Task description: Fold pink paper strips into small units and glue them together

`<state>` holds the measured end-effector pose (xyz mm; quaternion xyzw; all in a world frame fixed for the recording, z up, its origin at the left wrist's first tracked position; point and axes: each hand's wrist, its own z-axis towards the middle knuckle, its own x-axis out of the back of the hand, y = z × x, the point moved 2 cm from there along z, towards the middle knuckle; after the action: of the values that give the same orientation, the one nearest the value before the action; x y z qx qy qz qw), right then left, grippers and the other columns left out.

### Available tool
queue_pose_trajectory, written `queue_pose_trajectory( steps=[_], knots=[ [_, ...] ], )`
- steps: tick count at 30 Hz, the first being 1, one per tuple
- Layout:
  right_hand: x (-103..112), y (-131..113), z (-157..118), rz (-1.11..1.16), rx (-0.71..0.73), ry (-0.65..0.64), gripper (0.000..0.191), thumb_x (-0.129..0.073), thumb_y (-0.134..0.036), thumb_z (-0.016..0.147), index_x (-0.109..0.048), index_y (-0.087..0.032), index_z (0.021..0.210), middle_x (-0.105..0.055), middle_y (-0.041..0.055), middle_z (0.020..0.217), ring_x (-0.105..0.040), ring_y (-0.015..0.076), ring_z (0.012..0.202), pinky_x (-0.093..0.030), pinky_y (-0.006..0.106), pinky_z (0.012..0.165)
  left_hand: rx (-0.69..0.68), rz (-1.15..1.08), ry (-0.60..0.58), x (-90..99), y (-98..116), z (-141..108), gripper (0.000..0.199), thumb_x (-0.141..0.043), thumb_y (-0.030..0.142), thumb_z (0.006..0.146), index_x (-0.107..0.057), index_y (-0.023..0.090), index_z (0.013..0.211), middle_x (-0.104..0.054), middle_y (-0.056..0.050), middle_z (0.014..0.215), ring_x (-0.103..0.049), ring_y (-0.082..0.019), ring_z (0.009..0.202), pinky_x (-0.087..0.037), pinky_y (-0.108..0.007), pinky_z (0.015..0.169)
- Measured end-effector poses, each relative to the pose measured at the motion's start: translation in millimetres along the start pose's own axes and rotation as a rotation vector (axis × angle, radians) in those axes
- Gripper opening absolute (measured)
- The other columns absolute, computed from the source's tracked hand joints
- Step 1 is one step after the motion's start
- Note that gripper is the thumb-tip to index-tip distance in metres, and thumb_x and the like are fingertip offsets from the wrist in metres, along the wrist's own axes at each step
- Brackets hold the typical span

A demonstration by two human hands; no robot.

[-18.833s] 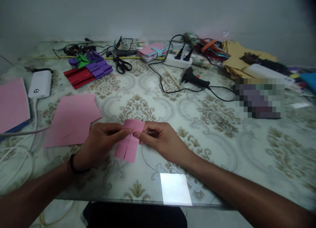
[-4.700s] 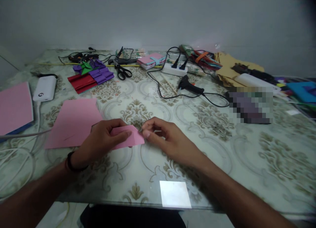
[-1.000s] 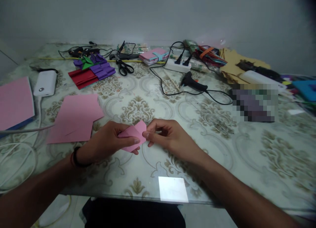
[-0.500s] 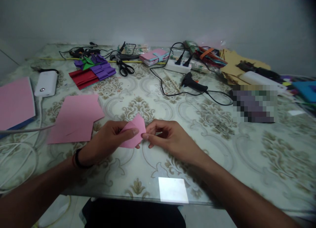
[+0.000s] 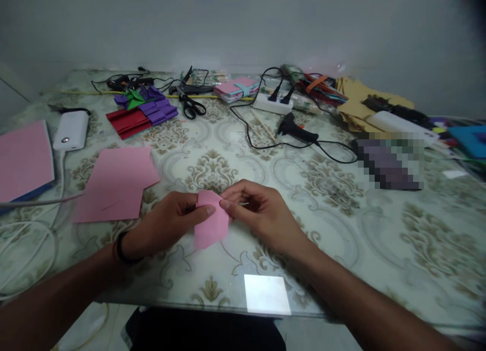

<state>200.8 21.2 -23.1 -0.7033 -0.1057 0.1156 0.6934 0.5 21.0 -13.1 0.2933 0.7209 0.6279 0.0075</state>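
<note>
A small piece of pink paper with angled edges is held just above the patterned table, between both hands. My left hand grips it from the left, thumb flat on its face and fingers hidden behind. At its upper right edge, my right hand pinches the paper between thumb and forefinger. Left of my hands lies a larger sheet of pink paper with a notch cut from its right side and a short slit near its lower edge.
Black-handled scissors, red folded paper and purple folded paper lie toward the back. A glue gun with its cord sits near a white power strip. On the left are a white power bank and more pink sheets.
The small pink paper has been turned, so its long side now points down toward me. Both hands keep hold of it, the right one pinching higher along its edge.
</note>
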Motion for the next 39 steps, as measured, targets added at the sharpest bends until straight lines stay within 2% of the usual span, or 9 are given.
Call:
queue_pose_trajectory(
  steps=[3, 13, 16, 19, 21, 24, 28, 31, 39],
  knots=[
    [0.6, -1.7, -1.2, -0.034, 0.058, 0.015, 0.014, -0.079, -0.032, 0.088, -0.076, -0.021, 0.094, -0.072, 0.0016, 0.081, -0.066, 0.0147, 0.074, -0.053, 0.026, 0.066, -0.003, -0.029, -0.083, -0.2, 0.3, 0.3, 0.037, -0.055, 0.043, 0.100, -0.071, 0.016, 0.080, -0.054, 0.002, 0.065, -0.046, -0.012, 0.061, -0.035, -0.025, 0.056],
    [5.3, -7.8, -1.4, -0.060, 0.152, -0.034, 0.008, -0.072, -0.024, 0.091, -0.079, -0.024, 0.087, -0.073, 0.0033, 0.088, -0.066, 0.0176, 0.080, -0.050, 0.032, 0.071, -0.058, -0.332, -0.166, 1.3, -1.9, -2.1, 0.023, -0.059, 0.036, 0.100, -0.071, 0.017, 0.093, -0.061, -0.001, 0.083, -0.054, -0.015, 0.079, -0.045, -0.026, 0.073],
    [5.7, -9.1, -1.5, -0.121, 0.168, -0.031, 0.011, -0.067, -0.022, 0.093, -0.078, -0.023, 0.089, -0.072, 0.0037, 0.089, -0.066, 0.0178, 0.081, -0.049, 0.032, 0.072, -0.073, -0.243, -0.111, 2.7, 0.0, -1.0, 0.030, -0.057, 0.039, 0.102, -0.066, 0.016, 0.086, -0.058, 0.000, 0.078, -0.051, -0.013, 0.073, -0.042, -0.024, 0.067],
    [4.9, -6.8, -1.8, -0.110, 0.161, -0.001, 0.005, -0.069, -0.022, 0.092, -0.073, -0.021, 0.091, -0.071, 0.0026, 0.087, -0.065, 0.0164, 0.079, -0.050, 0.030, 0.071, -0.120, -0.108, -0.006, 4.7, 4.4, -0.6, 0.030, -0.059, 0.040, 0.101, -0.062, 0.016, 0.082, -0.053, 0.002, 0.070, -0.045, -0.011, 0.064, -0.035, -0.023, 0.056],
    [4.1, -4.7, -1.7, -0.030, 0.159, 0.020, 0.006, -0.072, -0.023, 0.091, -0.069, -0.022, 0.095, -0.070, 0.0005, 0.084, -0.066, 0.0147, 0.076, -0.051, 0.028, 0.069, -0.127, -0.127, 0.018, 4.6, 5.8, -1.3, 0.022, -0.061, 0.039, 0.099, -0.064, 0.017, 0.098, -0.056, 0.003, 0.070, -0.045, -0.011, 0.060, -0.032, -0.022, 0.051],
    [2.6, -3.4, -1.1, 0.043, 0.142, 0.003, 0.011, -0.074, -0.023, 0.091, -0.069, -0.022, 0.101, -0.071, -0.0007, 0.083, -0.068, 0.0131, 0.074, -0.052, 0.025, 0.067, -0.146, -0.198, 0.021, 4.5, 5.5, -3.2, 0.026, -0.061, 0.038, 0.100, -0.064, 0.019, 0.118, -0.064, 0.002, 0.072, -0.048, -0.011, 0.058, -0.032, -0.022, 0.050],
    [1.8, -5.8, -1.2, 0.060, 0.152, -0.036, 0.004, -0.072, -0.021, 0.092, -0.074, -0.022, 0.094, -0.073, -0.0001, 0.080, -0.069, 0.0127, 0.073, -0.056, 0.025, 0.068, -0.258, -0.181, 0.087, 8.0, 5.1, -4.0, 0.016, -0.062, 0.031, 0.100, -0.073, 0.021, 0.105, -0.071, -0.002, 0.085, -0.056, -0.012, 0.069, -0.040, -0.022, 0.059],
    [2.2, -6.8, -2.3, 0.010, 0.178, -0.031, 0.005, -0.071, -0.020, 0.091, -0.076, -0.022, 0.092, -0.073, 0.0006, 0.080, -0.068, 0.0130, 0.074, -0.055, 0.025, 0.068, -0.305, -0.183, 0.081, 9.0, 4.9, -3.2, 0.016, -0.061, 0.023, 0.099, -0.076, 0.022, 0.094, -0.072, -0.001, 0.084, -0.059, -0.012, 0.073, -0.044, -0.022, 0.065],
    [3.0, -10.0, -3.9, -0.143, 0.266, -0.002, 0.010, -0.067, -0.018, 0.090, -0.077, -0.020, 0.091, -0.072, 0.0030, 0.084, -0.065, 0.0140, 0.076, -0.052, 0.026, 0.067, -0.237, -0.360, 0.021, 8.7, 3.7, -6.0, 0.023, -0.054, 0.020, 0.098, -0.077, 0.022, 0.094, -0.068, 0.000, 0.083, -0.056, -0.012, 0.073, -0.044, -0.022, 0.065]
  ],
)
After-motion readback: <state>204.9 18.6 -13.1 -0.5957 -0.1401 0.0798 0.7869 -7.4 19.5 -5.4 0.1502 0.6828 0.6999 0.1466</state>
